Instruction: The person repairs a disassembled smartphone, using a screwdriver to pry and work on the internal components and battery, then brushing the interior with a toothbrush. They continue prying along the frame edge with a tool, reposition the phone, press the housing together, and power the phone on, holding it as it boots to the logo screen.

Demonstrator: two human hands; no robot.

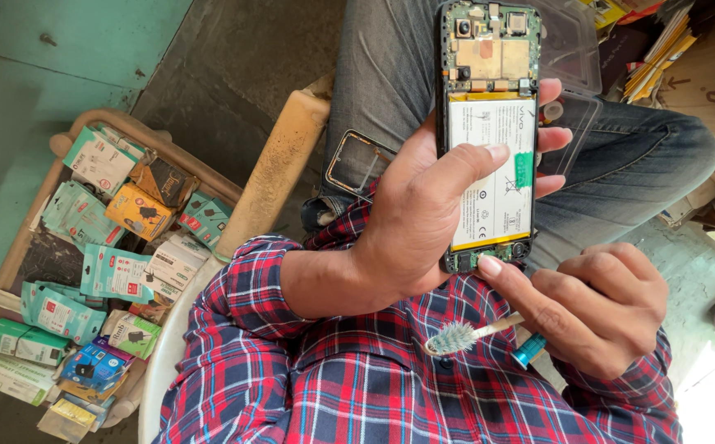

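My left hand point(423, 214) grips an opened mobile phone point(489, 74) with its back cover off. The circuit board shows at the top and a white battery point(489, 205) fills the middle, with my thumb lying across it. My right hand point(596, 308) holds a small brush point(456, 335) with pale bristles and a blue handle end, the bristles pointing left. Its index fingertip touches the phone's bottom edge. Both sleeves are red and blue plaid.
A phone frame part point(357, 160) rests on my jeans-covered knee. A clear plastic lid point(571, 49) lies behind the phone. A rack at left holds several small boxed accessories point(111, 271). Cardboard and papers point(703, 74) are stacked at right.
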